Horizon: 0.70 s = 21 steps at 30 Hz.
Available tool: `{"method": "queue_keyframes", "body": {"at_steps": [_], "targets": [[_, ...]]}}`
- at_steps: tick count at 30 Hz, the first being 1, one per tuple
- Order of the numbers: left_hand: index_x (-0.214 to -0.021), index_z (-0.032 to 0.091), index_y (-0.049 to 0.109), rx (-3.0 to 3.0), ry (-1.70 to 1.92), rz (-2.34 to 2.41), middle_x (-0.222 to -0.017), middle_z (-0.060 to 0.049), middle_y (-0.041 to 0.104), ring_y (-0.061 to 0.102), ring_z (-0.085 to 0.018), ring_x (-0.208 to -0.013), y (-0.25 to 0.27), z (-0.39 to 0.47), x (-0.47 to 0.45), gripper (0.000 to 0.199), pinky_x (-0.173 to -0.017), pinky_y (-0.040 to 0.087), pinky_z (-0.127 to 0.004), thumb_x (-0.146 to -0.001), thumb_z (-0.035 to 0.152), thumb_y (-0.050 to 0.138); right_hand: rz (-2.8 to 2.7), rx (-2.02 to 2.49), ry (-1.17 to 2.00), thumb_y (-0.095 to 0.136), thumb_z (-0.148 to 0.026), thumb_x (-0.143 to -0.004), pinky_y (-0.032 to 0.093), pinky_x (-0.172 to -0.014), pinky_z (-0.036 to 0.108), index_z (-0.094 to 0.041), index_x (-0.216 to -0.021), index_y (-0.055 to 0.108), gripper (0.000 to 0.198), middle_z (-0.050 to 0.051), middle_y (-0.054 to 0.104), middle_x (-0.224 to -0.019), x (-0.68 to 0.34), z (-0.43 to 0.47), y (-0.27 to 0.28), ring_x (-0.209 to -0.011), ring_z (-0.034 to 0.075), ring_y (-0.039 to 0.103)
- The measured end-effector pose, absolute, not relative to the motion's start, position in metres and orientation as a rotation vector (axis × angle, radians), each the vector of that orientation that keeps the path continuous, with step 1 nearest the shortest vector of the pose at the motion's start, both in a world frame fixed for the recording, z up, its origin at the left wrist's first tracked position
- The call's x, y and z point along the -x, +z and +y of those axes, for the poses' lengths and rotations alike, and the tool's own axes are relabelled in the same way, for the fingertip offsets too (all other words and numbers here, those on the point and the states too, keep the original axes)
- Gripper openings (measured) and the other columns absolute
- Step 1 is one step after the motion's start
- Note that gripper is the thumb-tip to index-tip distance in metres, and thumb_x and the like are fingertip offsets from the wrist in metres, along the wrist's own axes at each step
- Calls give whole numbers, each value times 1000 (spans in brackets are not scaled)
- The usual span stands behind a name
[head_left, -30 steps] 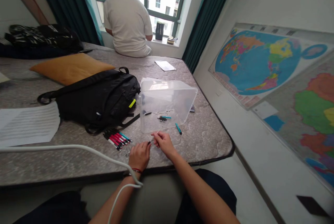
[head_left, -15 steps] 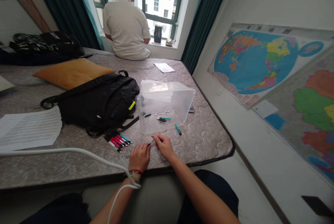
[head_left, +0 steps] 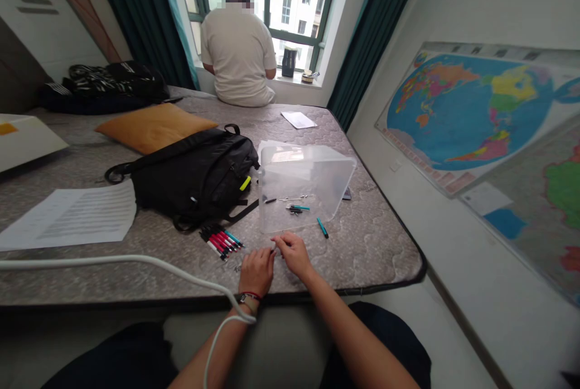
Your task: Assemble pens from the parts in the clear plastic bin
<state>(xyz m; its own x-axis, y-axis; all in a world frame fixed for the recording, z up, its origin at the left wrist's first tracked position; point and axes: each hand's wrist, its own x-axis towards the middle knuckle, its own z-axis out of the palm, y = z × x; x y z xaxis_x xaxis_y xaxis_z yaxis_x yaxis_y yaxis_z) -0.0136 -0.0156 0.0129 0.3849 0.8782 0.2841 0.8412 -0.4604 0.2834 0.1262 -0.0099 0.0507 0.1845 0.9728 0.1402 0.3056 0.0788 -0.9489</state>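
Note:
My left hand [head_left: 257, 271] rests at the mattress's near edge, fingers closed on a slim dark-ended piece that looks like a pen part [head_left: 273, 250]. Close beside it, my right hand [head_left: 293, 254] has its thumb and fingers pinched together; whatever is in the pinch is too small to make out. Left of the hands lies a row of red, black and blue pens [head_left: 223, 240]. Ahead is a clear plastic box [head_left: 308, 168] on its side, with several teal and black pen pieces [head_left: 298, 208] in it. A single teal pen piece [head_left: 322, 228] lies to the right.
A black backpack [head_left: 194, 177] and printed sheet [head_left: 81, 217] lie on the left of the mattress [head_left: 380, 250]. Behind them is an orange cushion [head_left: 156, 126]. A white cable [head_left: 181, 276] crosses near my left wrist. Another person [head_left: 238, 54] sits by the window, facing away.
The view has swung slightly left, so everything sits further right. Both hands stay close together; the thin piece seen between them earlier now shows less.

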Motion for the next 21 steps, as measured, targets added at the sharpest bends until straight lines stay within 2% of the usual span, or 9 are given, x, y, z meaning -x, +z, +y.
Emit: {"method": "queue_keyframes", "body": {"at_steps": [8, 10, 13, 14, 16, 18, 21], "targets": [[-100, 23, 66, -2497, 604, 1597, -90, -7, 70, 59, -24, -86, 16, -16, 13, 35, -75, 36, -37, -102, 34, 33, -1206, 1424, 965, 56, -51, -89, 39, -55, 25, -16, -90, 77, 41, -3, 49, -54, -127, -6, 40, -54, 14, 46], [-99, 23, 66, -2488, 592, 1599, -90, -7, 70, 59, -24, -86, 17, -16, 13, 34, -75, 37, -36, -102, 33, 33, -1191, 1421, 995, 55, -52, -89, 40, -55, 25, -16, -100, 75, 43, -2, 54, -60, -126, -10, 37, -54, 13, 46], [-100, 24, 65, -2471, 594, 1586, -93, -6, 70, 60, -23, -88, 17, -17, 15, 29, -77, 38, -36, -101, 28, 37, -1197, 1433, 1013, 62, -50, -85, 43, -57, 25, -19, -123, 65, 49, 1, 64, -81, -123, -22, 29, -57, 12, 49], [-102, 24, 65, -2465, 605, 1580, -94, -6, 70, 60, -23, -89, 15, -17, 16, 27, -77, 38, -36, -100, 26, 38, -1234, 1441, 1010, 66, -50, -82, 44, -59, 25, -20, -123, 65, 50, 2, 66, -85, -122, -27, 25, -60, 13, 52], [-107, 26, 64, -2461, 648, 1562, -95, -5, 70, 60, -23, -90, 12, -17, 17, 24, -78, 39, -35, -99, 23, 41, -1314, 1489, 901, 67, -51, -82, 45, -62, 28, -18, -99, 73, 37, 3, 67, -76, -122, -32, 17, -64, 17, 55], [-106, 27, 64, -2459, 695, 1572, -92, -3, 69, 60, -22, -88, 11, -18, 16, 23, -77, 39, -35, -99, 22, 43, -1299, 1514, 861, 64, -53, -84, 46, -62, 30, -18, -80, 72, 36, 5, 67, -71, -123, -34, 10, -66, 20, 58], [-104, 29, 64, -2462, 751, 1609, -88, -1, 68, 61, -20, -85, 15, -20, 16, 19, -75, 39, -33, -98, 24, 48, -1185, 1470, 934, 68, -59, -77, 46, -57, 30, -18, -76, 70, 41, 5, 67, -67, -126, -32, 8, -60, 20, 58]]}}
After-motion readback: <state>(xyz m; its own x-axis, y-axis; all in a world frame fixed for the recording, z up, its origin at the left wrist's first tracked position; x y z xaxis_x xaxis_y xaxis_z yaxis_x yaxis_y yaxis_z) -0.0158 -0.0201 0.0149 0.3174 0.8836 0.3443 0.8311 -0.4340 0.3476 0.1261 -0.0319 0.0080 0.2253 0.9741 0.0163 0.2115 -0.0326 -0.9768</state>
